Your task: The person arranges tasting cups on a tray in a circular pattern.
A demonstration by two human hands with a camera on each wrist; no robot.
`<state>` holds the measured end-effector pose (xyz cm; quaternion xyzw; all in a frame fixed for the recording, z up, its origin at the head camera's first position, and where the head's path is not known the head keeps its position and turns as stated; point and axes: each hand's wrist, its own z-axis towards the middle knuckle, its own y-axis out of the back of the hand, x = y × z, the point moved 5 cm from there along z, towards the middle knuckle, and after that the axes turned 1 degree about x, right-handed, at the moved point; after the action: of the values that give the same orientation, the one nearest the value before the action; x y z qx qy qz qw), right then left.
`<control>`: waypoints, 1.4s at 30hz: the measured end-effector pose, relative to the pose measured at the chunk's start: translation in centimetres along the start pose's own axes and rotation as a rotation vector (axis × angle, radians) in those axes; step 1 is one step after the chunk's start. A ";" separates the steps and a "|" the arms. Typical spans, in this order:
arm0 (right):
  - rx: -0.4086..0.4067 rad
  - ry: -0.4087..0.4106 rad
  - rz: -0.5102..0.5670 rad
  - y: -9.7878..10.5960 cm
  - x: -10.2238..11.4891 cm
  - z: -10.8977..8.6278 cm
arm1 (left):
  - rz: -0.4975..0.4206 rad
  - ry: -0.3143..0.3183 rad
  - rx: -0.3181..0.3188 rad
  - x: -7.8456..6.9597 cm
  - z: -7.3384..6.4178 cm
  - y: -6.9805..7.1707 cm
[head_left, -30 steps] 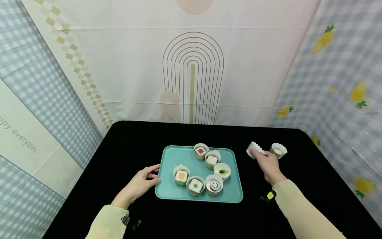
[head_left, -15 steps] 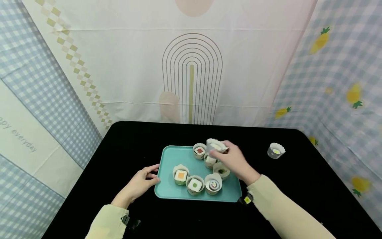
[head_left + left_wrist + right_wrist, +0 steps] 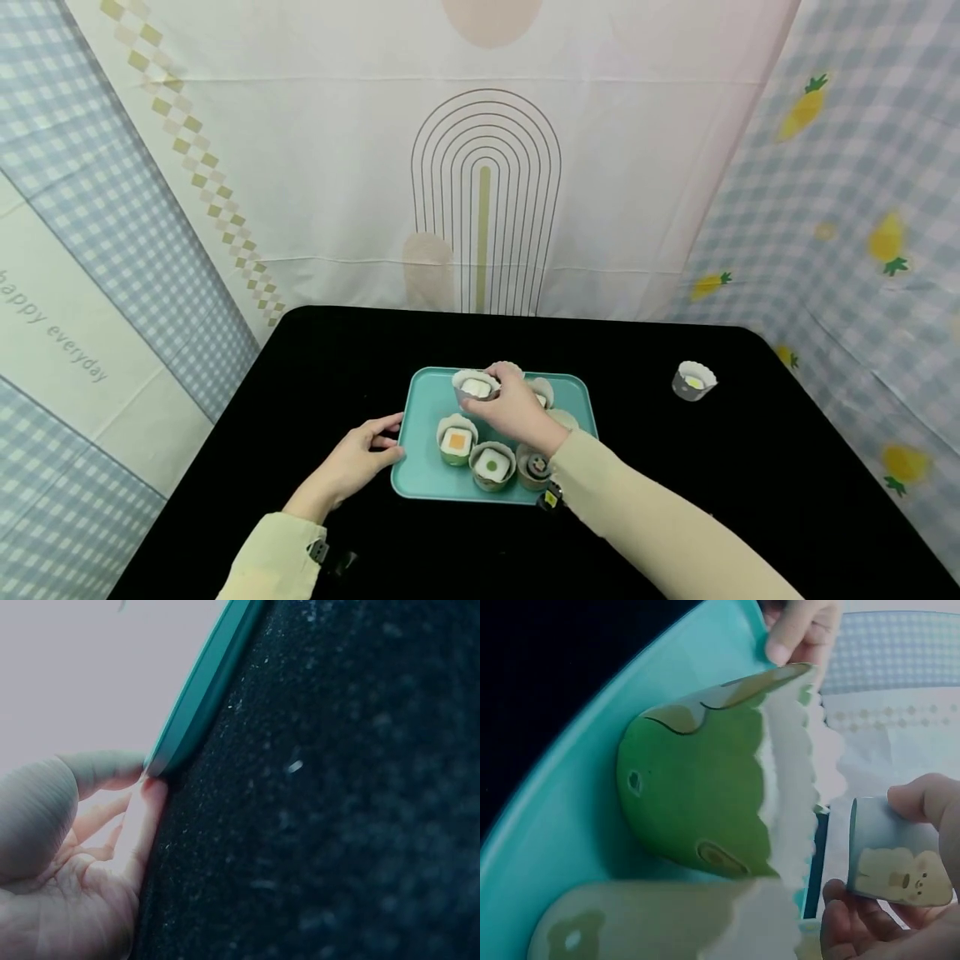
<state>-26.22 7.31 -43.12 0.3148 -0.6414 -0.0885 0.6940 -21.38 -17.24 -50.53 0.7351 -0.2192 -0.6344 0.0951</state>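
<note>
My left hand (image 3: 351, 460) holds the left edge of a teal tray (image 3: 420, 483); in the left wrist view thumb and finger meet at its rim. Over the tray's back part, my right hand (image 3: 517, 410) grips a grey paper baking cup (image 3: 463, 387) with a white filling, held upright. A bear print shows on its side in the right wrist view. Below it on the tray stand a green cup with an orange-topped piece (image 3: 456, 442), a cup with a green-dotted piece (image 3: 492, 467) and a cup with a dark-patterned round piece (image 3: 536, 468). Several cups behind are partly hidden by my right hand.
A grey cup with a yellow-centred piece (image 3: 693, 382) stands alone on the black table (image 3: 345, 358), right of the tray. Printed cloth (image 3: 337, 150) hangs behind the table, with checked cloth on both sides.
My right hand has carried the grey cup leftward from the right side of the table to above the tray's back left part. The left hand stays at the tray edge.
</note>
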 end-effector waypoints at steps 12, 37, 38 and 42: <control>0.003 -0.009 -0.024 -0.9 0.4 0.6 | -0.002 0.000 0.006 -0.5 0.0 0.0; 0.108 -0.028 -0.187 -1.3 0.2 0.5 | -0.010 0.008 -0.002 0.1 0.1 0.0; 0.111 -0.029 -0.185 -1.3 0.2 0.4 | -0.010 0.009 -0.002 0.1 0.0 0.0; 0.130 -0.031 -0.168 -1.5 -0.1 0.4 | -0.014 0.010 0.001 0.0 0.0 0.0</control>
<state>-26.18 6.08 -44.00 0.4102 -0.6277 -0.1094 0.6525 -21.35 -17.27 -50.57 0.7398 -0.2139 -0.6313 0.0915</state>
